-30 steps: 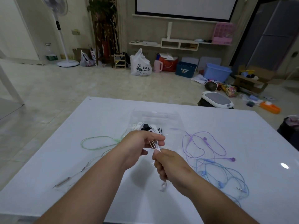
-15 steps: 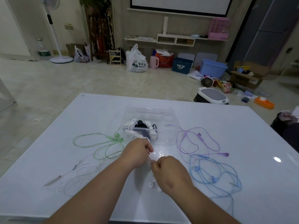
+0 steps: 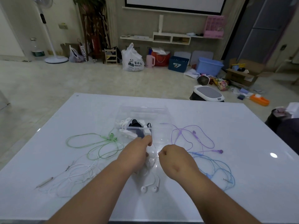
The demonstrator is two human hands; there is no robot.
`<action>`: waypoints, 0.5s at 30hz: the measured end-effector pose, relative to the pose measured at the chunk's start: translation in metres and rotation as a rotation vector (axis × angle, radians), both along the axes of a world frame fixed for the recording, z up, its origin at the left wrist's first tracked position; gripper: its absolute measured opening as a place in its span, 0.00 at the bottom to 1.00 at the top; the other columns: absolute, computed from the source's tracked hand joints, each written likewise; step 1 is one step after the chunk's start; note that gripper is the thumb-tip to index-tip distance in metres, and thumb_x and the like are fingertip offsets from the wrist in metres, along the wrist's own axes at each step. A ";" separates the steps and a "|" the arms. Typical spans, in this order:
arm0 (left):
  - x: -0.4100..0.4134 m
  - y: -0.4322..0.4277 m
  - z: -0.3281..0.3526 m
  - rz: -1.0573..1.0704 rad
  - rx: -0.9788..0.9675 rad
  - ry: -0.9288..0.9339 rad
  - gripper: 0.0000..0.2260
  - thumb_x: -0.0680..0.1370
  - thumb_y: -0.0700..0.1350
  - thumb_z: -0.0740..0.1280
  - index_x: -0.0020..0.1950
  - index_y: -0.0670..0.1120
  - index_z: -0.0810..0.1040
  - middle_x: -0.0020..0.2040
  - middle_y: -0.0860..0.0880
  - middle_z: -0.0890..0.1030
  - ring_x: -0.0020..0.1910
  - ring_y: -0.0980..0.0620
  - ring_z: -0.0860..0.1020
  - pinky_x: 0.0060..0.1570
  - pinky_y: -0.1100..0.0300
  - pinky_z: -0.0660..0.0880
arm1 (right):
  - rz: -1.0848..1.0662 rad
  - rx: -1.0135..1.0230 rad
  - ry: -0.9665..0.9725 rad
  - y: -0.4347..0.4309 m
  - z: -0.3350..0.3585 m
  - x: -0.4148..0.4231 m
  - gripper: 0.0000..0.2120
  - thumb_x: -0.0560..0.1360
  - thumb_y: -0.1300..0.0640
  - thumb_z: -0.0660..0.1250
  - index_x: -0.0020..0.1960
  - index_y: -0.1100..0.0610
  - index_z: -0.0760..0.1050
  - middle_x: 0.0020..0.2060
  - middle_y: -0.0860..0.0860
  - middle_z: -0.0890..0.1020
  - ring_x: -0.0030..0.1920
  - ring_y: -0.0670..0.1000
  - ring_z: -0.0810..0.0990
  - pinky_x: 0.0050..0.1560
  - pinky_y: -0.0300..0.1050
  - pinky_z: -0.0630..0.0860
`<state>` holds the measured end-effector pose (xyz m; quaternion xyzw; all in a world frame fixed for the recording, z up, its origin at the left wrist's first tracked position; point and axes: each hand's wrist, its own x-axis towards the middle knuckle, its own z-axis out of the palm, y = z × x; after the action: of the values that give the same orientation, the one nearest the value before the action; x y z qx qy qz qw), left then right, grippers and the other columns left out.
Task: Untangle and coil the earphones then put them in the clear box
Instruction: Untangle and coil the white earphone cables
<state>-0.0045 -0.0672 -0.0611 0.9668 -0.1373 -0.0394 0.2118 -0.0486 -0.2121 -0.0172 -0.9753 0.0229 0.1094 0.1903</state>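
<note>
A second ago the hands were held up close together over the bench, drawing a cord taut with a bud dangling under the right one. They have since come down and drifted a little apart. The white earphones now trail at 6 o'clock from the hands, and both earbuds lie flat on the bench.

The left hand is curled over the upper part of that cord. The right hand is closed like a fist just beside it, but I can't tell whether any cord is pinched in it.

The clear box sits at 12 o'clock, just beyond the knuckles, with white and black coils already inside. To me this pair looks pulled straight but not yet wound.

The green set at 10 o'clock, the purple set at 2, the blue set at 4 and another white set at 8 are all loose on the bench.
</note>
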 end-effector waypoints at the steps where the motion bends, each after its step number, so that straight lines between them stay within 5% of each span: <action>1: 0.000 0.000 0.000 0.012 0.016 -0.019 0.13 0.75 0.39 0.64 0.53 0.53 0.65 0.46 0.51 0.71 0.36 0.58 0.69 0.34 0.60 0.63 | 0.005 0.003 0.001 0.000 0.000 0.000 0.11 0.79 0.53 0.54 0.39 0.54 0.68 0.42 0.52 0.77 0.42 0.54 0.72 0.42 0.43 0.69; 7: -0.003 0.006 0.007 0.197 0.166 -0.087 0.22 0.71 0.54 0.71 0.58 0.53 0.64 0.47 0.49 0.73 0.45 0.46 0.75 0.39 0.54 0.72 | 0.005 0.018 0.016 -0.002 -0.002 0.003 0.14 0.78 0.53 0.55 0.34 0.52 0.65 0.38 0.50 0.73 0.40 0.54 0.71 0.38 0.43 0.67; 10: -0.003 0.010 0.010 0.245 0.138 -0.007 0.19 0.72 0.55 0.70 0.56 0.49 0.67 0.45 0.50 0.75 0.45 0.47 0.75 0.39 0.56 0.69 | 0.035 0.024 0.050 0.000 -0.004 0.006 0.11 0.79 0.54 0.57 0.49 0.55 0.77 0.48 0.52 0.81 0.49 0.55 0.79 0.45 0.43 0.72; 15: 0.003 0.012 0.011 0.269 0.058 0.081 0.07 0.77 0.50 0.68 0.44 0.47 0.78 0.48 0.48 0.82 0.45 0.51 0.77 0.41 0.60 0.70 | 0.078 0.013 0.075 0.005 -0.008 0.010 0.13 0.78 0.58 0.58 0.58 0.54 0.78 0.56 0.52 0.80 0.56 0.55 0.78 0.54 0.45 0.75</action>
<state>-0.0019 -0.0551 -0.0501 0.9798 0.0032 -0.0538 0.1928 -0.0387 -0.2067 -0.0249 -0.9695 -0.0089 0.1533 0.1910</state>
